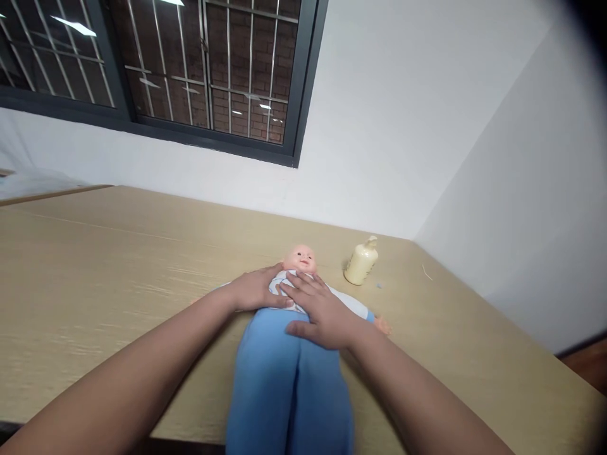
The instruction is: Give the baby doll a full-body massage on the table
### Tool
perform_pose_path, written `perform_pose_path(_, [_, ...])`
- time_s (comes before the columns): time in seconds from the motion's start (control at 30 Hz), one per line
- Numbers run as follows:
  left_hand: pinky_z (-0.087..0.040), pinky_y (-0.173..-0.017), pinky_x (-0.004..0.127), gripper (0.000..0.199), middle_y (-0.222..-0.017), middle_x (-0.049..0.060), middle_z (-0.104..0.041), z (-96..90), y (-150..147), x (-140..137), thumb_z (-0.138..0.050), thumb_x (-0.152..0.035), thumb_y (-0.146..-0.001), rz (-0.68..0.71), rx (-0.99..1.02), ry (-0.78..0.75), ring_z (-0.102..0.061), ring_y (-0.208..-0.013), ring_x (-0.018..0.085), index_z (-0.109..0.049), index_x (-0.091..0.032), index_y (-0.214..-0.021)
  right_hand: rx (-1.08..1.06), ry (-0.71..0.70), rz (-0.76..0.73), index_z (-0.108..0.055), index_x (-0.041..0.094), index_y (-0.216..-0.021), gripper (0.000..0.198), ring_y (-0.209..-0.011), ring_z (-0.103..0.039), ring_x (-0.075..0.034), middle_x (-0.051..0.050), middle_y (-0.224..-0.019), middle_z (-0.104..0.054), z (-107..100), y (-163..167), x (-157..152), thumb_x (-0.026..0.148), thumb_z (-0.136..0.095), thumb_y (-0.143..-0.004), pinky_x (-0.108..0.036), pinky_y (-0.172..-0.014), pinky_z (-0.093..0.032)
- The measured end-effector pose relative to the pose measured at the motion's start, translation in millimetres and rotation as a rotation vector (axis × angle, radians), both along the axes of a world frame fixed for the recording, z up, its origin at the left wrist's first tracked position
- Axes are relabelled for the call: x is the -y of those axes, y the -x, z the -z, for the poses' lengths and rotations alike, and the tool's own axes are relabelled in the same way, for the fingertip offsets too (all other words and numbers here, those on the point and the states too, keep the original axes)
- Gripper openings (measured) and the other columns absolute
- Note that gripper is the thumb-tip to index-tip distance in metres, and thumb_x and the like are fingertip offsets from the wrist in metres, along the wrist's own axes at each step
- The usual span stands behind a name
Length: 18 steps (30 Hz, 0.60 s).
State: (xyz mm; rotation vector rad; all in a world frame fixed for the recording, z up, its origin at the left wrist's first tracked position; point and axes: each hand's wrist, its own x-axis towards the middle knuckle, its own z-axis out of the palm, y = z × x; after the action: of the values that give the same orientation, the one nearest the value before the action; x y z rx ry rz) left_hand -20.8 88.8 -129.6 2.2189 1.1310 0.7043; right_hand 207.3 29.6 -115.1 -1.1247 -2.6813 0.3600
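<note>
A baby doll (303, 258) lies on its back on the wooden table, its head toward the wall. It wears a white top with blue cuffs and blue trousers (270, 360); its arms are spread out to the sides. My left hand (258, 291) rests on the left side of the doll's chest, fingers stretched out. Flat across the chest and belly lies my right hand (320, 309), its fingers spread and the thumb over the waist of the trousers. Both palms face down and hide much of the printed top. Neither hand grasps anything.
A cream pump bottle (361, 262) stands on the table (118, 265) to the right of the doll's head. Near it are a small bluish scrap (379, 285) and a thin pale strip (427, 272). White walls and a barred window (208, 69) border the table's far side.
</note>
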Motion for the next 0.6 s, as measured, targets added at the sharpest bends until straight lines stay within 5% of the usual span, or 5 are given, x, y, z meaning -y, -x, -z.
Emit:
perform_pose_path(0.13, [-0.048, -0.095, 0.037, 0.082, -0.136, 0.012, -0.061, 3.4, 9, -11, -0.07, -0.065, -0.069, 0.071, -0.015, 0.07, -0.06, -0.12, 0.035, -0.055, -0.021, -0.137, -0.138, 0.016, -0.004, -0.032, 0.03, -0.153, 0.072, -0.152, -0.011, -0.028, -0.004, -0.163, -0.019, 13, -18, -18, 0.066, -0.046, -0.092, -0.054, -0.122, -0.012])
perform_pose_path(0.3, [-0.037, -0.11, 0.041, 0.092, -0.153, 0.014, -0.042, 12.1, 18, -25, -0.063, -0.07, -0.076, 0.029, -0.111, 0.029, -0.045, -0.136, 0.035, -0.043, -0.017, -0.148, -0.533, 0.029, 0.067, -0.065, 0.024, -0.128, 0.049, -0.141, -0.042, -0.025, -0.009, -0.146, -0.051, 36, -32, -41, 0.057, -0.047, -0.096, -0.047, -0.117, -0.032])
perform_pose_path(0.5, [-0.035, -0.112, 0.044, 0.079, -0.146, 0.015, -0.05, 21.1, 12, -25, -0.056, -0.069, -0.083, -0.077, -0.058, -0.179, -0.046, -0.134, 0.034, -0.052, -0.016, -0.141, -0.469, -0.135, 0.078, -0.061, 0.026, -0.133, 0.06, -0.135, -0.048, -0.029, -0.01, -0.143, -0.055, 38, -35, -43, 0.057, -0.068, -0.082, -0.049, -0.115, -0.036])
perform_pose_path(0.6, [-0.03, -0.116, 0.046, 0.072, -0.153, 0.013, -0.042, 16.7, 1, -11, -0.053, -0.065, -0.088, -0.061, -0.034, -0.296, -0.034, -0.143, 0.033, -0.049, -0.019, -0.144, -0.418, -0.185, 0.065, -0.055, 0.029, -0.138, 0.064, -0.136, -0.045, -0.03, -0.009, -0.144, -0.053, 37, -34, -42, 0.058, -0.067, -0.082, -0.051, -0.114, -0.036])
